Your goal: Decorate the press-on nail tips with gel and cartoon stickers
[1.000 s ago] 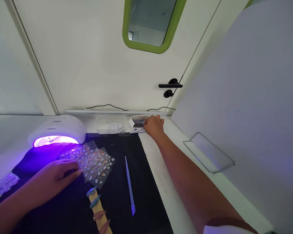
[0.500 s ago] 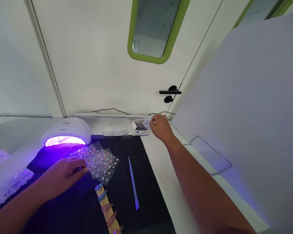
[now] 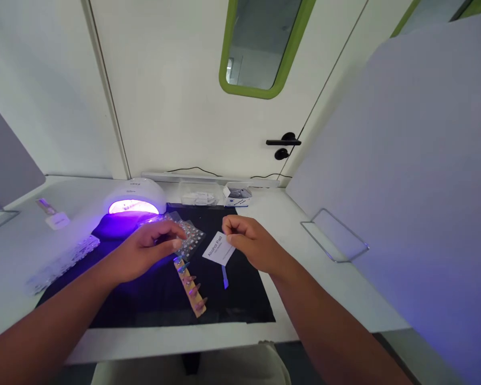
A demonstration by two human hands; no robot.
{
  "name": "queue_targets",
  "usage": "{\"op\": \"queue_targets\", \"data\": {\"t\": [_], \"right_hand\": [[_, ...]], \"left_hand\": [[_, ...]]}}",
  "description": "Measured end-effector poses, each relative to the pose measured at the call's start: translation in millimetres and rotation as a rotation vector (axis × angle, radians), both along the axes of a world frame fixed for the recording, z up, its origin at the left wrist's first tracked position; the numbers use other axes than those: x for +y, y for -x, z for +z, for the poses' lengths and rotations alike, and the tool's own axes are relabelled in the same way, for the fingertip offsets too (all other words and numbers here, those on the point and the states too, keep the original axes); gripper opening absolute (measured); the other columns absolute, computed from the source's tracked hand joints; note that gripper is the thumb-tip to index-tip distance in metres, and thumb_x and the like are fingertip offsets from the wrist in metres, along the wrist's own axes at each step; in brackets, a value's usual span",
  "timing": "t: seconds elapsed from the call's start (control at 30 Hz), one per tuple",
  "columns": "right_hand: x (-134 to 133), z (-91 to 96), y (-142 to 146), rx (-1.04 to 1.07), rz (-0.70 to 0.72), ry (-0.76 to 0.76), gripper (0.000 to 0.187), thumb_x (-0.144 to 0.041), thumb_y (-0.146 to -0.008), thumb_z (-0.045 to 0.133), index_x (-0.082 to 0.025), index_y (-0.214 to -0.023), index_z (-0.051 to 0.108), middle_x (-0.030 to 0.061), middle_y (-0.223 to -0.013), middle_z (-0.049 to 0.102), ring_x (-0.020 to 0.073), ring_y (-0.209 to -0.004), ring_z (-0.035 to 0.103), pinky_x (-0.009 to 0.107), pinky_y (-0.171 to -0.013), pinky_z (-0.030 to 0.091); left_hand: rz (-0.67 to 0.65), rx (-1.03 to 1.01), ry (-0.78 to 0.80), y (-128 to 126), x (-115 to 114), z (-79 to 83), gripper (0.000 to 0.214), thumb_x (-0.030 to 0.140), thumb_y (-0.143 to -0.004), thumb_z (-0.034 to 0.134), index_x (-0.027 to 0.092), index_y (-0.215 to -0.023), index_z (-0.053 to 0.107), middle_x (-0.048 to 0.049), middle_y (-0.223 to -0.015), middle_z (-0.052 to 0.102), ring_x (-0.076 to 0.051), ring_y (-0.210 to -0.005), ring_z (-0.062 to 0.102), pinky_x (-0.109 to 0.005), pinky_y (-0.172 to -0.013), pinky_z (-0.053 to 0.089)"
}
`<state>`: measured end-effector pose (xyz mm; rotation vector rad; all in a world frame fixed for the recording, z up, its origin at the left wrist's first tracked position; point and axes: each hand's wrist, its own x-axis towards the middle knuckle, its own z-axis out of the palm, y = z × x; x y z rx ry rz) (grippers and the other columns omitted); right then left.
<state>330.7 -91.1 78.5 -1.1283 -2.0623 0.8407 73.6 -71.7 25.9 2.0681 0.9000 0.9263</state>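
Note:
Between the thumb and fingers of my right hand (image 3: pixel 250 241) is a white alcohol pad packet (image 3: pixel 218 249) with printed lettering, held above the black mat (image 3: pixel 144 310). My left hand (image 3: pixel 150 248) hovers to its left, fingers apart and holding nothing, in front of the nail sticker sheets (image 3: pixel 193 238). Below the hands lies a wooden strip (image 3: pixel 190 289) bearing several coloured false nails. A blue stick tool (image 3: pixel 225 278) lies partly hidden under the packet.
A white nail lamp (image 3: pixel 142 190) glows purple at the back left. Behind the mat stand a clear tray (image 3: pixel 188 195) of white packets and an open small box (image 3: pixel 237 195). Clear nail pieces (image 3: pixel 66 264) and a small bottle (image 3: pixel 56 218) lie left. A wire stand (image 3: pixel 332 235) supports the right panel.
My right hand has come back from the small box towards the mat's middle, carrying the packet. My left hand has lifted off the sticker sheets and moved right. The view has shifted.

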Motion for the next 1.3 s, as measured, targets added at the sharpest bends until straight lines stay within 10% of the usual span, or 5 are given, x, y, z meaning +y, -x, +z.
{"op": "queue_targets", "data": {"t": [0.3,1.3], "right_hand": [[-9,-10.4,12,-0.035,0.12,-0.058,0.018,-0.008,-0.071,0.047,-0.021,-0.062,0.038,-0.0065,-0.059,0.039,0.0101,-0.056,0.035,0.025,-0.054,0.028],[-3,-57.1,16,0.083,0.345,-0.349,0.023,-0.007,-0.079,0.045,-0.021,-0.062,0.038,-0.0029,-0.061,0.046,0.0105,-0.059,0.042,0.025,-0.057,0.033]], "left_hand": [[-0.114,-0.095,-0.022,-46,-20,10.7,0.025,0.03,-0.094,0.053,0.015,-0.075,0.061,0.0016,-0.064,0.054,-0.011,-0.059,0.049,-0.023,-0.057,0.04],[-0.169,-0.08,-0.016,-57,-25,-4.7,0.027,0.009,-0.078,0.049,0.016,-0.053,0.042,0.0079,-0.047,0.036,-0.004,-0.043,0.033,-0.017,-0.043,0.025]]}}
